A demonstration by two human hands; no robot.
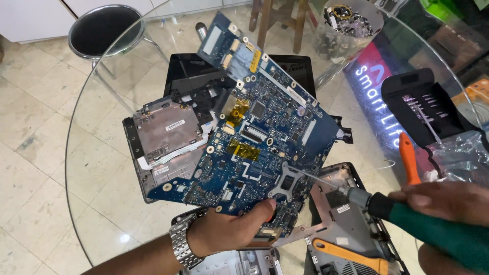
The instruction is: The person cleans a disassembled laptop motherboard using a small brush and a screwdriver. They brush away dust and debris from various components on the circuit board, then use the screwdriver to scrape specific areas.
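Above the left hand [232, 231], which pinches its lower edge, the blue circuit board [254, 132] stands tilted over the laptop shell [168, 142]. The right hand [448, 203] grips a green-handled screwdriver [377, 203], tip touching the board's metal bracket [288, 183]; unscrewing seems underway, needing steady alignment.

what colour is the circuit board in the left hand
Blue circuit board, with yellow tape patches; head view.

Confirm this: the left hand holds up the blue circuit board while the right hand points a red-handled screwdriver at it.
Not quite. In the head view the left hand does hold up the blue circuit board, but the screwdriver in the right hand has a green handle, not red.
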